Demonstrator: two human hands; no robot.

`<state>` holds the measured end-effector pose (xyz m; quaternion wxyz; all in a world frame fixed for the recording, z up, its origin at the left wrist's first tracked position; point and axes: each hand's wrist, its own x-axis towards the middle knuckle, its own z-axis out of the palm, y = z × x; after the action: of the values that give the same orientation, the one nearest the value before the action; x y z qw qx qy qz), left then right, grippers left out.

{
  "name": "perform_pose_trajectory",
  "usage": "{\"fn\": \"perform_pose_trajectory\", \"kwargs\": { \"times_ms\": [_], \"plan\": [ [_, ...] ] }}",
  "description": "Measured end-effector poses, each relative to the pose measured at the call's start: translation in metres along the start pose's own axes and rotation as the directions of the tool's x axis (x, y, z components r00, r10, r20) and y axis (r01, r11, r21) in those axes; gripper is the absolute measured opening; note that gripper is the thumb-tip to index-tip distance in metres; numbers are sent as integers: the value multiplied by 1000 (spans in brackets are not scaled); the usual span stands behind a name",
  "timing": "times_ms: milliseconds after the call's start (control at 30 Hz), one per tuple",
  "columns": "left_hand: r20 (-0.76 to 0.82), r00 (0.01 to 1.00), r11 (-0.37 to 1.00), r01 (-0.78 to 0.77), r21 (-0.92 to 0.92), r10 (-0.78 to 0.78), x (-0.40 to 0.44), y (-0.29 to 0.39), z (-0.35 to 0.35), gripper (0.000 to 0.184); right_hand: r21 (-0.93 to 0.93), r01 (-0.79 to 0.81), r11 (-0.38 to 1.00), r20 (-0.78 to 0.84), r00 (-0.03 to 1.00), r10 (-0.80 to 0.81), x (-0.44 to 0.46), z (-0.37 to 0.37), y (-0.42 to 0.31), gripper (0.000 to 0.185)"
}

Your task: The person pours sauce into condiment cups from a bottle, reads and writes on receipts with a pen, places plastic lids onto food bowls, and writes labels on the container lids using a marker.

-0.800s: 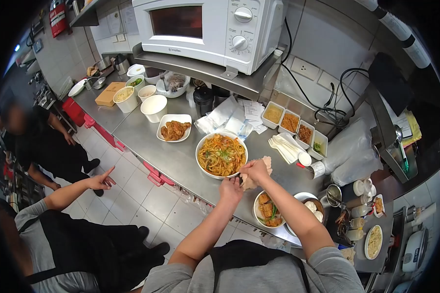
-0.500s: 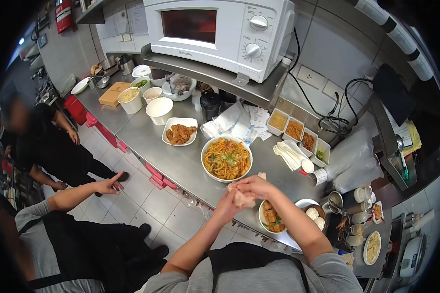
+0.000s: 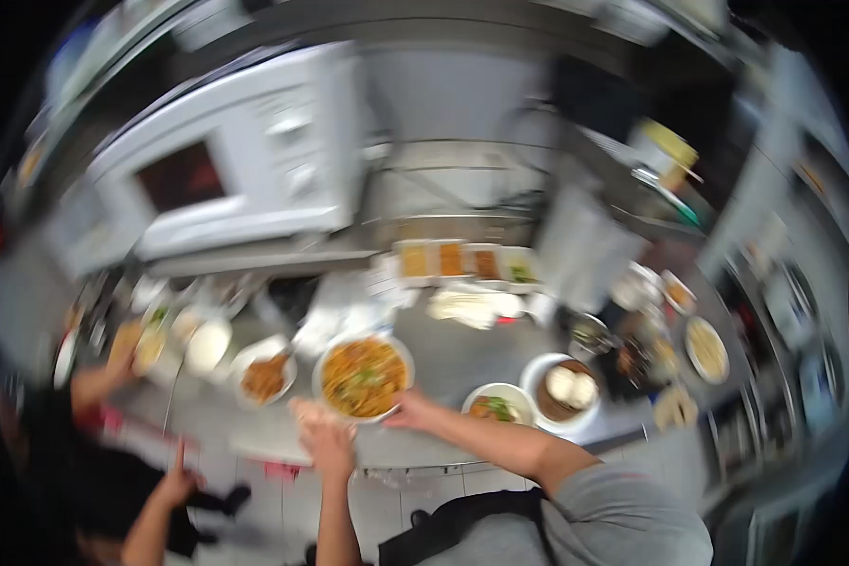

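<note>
A white bowl of noodles (image 3: 363, 377) stands on the steel counter. My right hand (image 3: 407, 411) is at the bowl's lower right rim, its fingers pressed together against it. Just below the bowl's left side is my left hand (image 3: 328, 441), closed round a crumpled pale cloth (image 3: 309, 411). To the left sits a white dish of fried chicken (image 3: 264, 375). Another bowl with browned pieces and greens (image 3: 493, 407) lies partly behind my right forearm. The whole view is smeared by motion.
A white microwave (image 3: 245, 151) sits on a shelf above. Along the back are sauce trays (image 3: 451, 260) and white utensils (image 3: 472, 307). A round dish with white buns (image 3: 570, 389) stands right. At lower left are a co-worker's pointing hand (image 3: 177, 481) and another person reaching over the counter.
The view has swung to the right. My hands, together before, have moved apart: the right is now at the noodle bowl's rim, the left keeps the cloth. The person at far left now reaches over the counter.
</note>
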<state>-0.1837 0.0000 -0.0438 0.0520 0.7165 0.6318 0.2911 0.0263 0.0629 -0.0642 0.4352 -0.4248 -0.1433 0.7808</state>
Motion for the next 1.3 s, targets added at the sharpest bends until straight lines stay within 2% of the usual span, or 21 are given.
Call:
{"fn": "perform_pose_trajectory", "kwargs": {
  "times_ms": [33,67,133,167,200,300,333,367,433,500,600,700,767,833,900,967,1000,1100,1167,1233,1300],
  "plan": [
    [82,997,1000,-13,17,12,2,4,-4,45,8,89,996,-54,995,-88,8,1,6,59],
    [26,999,992,-45,122,42,2,-38,43,45,-28,162,986,-86,983,-164,-5,11,-4,62],
    [216,972,956,28,292,-95,2,-22,30,48,-51,133,990,-227,964,-141,-36,28,-17,64],
    [145,987,972,28,232,-63,7,-16,29,48,-66,125,990,-250,958,-138,-44,30,-19,64],
    [77,995,983,48,179,-62,6,-16,26,48,-39,122,992,-237,963,-128,-59,29,-18,64],
    [125,983,967,101,232,-133,26,-17,24,45,-13,113,994,-133,985,-114,-101,35,-28,61],
    [96,994,986,58,-157,-43,33,-20,21,45,-6,110,994,-87,990,-111,-129,33,-34,60],
    [40,999,855,-3,-519,27,44,-22,17,45,1,109,994,-38,993,-109,-156,31,-41,59],
    [-53,999,712,-43,-700,8,48,-4,-11,55,24,122,992,39,992,-122,-207,21,-54,59],
    [-127,986,891,40,-453,-109,41,34,-57,78,64,153,986,135,978,-161,-257,-1,-64,58],
    [-468,884,946,-145,-289,-7,35,52,-61,65,83,252,964,119,958,-261,-347,-44,-75,54],
    [-278,958,686,-155,-711,-72,15,155,-79,56,169,368,914,21,926,-377,-430,-110,-67,63],
    [-279,959,583,-251,-773,44,-6,238,-70,34,139,469,872,-126,882,-455,-499,-145,-62,66],
    [-317,939,464,-343,-817,135,-48,342,-55,30,97,555,827,-263,815,-516,-556,-192,-52,67],
    [-237,912,266,-333,-905,336,-90,436,-36,21,62,600,798,-414,743,-526,-605,-239,-34,68],
    [-197,841,224,-348,-910,504,-134,518,-6,20,55,638,768,-519,676,-524,-648,-283,-24,68],
    [-100,814,76,-174,-982,572,-154,558,12,22,61,664,745,-562,640,-524,-664,-307,-17,69],
    [94,755,-20,141,-990,649,-207,643,95,30,49,729,683,-692,518,-503,-700,-367,-6,69],
    [252,703,43,301,-953,665,-236,681,195,41,44,776,630,-757,437,-485,-716,-408,-6,68],
    [430,687,277,330,-903,586,-252,726,250,47,59,823,565,-798,379,-469,-725,-451,-11,68],
    [585,667,484,363,-796,461,-260,772,296,56,80,834,546,-810,374,-452,-733,-502,-17,66]
  ]
}}
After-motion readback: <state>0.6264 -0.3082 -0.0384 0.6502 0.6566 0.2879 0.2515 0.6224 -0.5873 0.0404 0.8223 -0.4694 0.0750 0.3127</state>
